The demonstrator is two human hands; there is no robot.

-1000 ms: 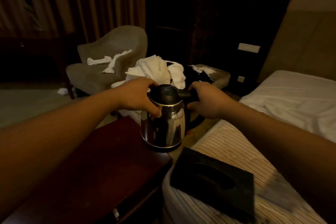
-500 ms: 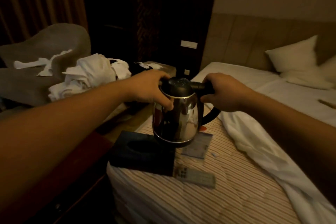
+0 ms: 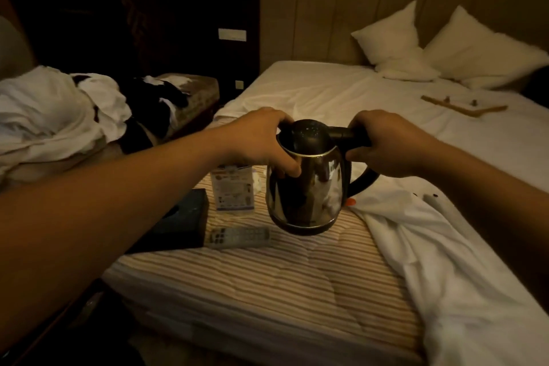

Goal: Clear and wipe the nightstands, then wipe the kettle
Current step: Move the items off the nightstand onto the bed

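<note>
Dim yellow light is falling across a bed (image 3: 341, 92) that is filling the right and middle of the frame, its white sheet (image 3: 445, 261) pulled back so the striped mattress (image 3: 267, 270) is showing at the lower centre. That bare patch looks to be serving as a holding place for things cleared off a nightstand: a dark box (image 3: 181, 223), a remote (image 3: 239, 237) just beside it and a leaflet (image 3: 234, 192) above them are all lying there, left of centre.

At the middle of the frame both hands are carrying the kettle (image 3: 309, 187) in the air over that patch, upright and clear of the mattress. The right hand (image 3: 386, 142) is clenching round the black handle and probably taking most of the weight, while the left hand (image 3: 264, 140) is curling its fingers (image 3: 289, 169) over the rim and upper wall, apparently to steady the shiny body. Its lid is looking closed, though the gloom is making that hard to tell.

Judging by the pile, the kettle is probably heading down beside the remote — the mattress is soft, so a flat spot matters. No cloth is showing in either hand, so the wiping is not yet started.

Crumpled white linen (image 3: 56, 116) is heaped at the left edge, and two pillows (image 3: 395, 41) are leaning on the headboard at upper right.
</note>
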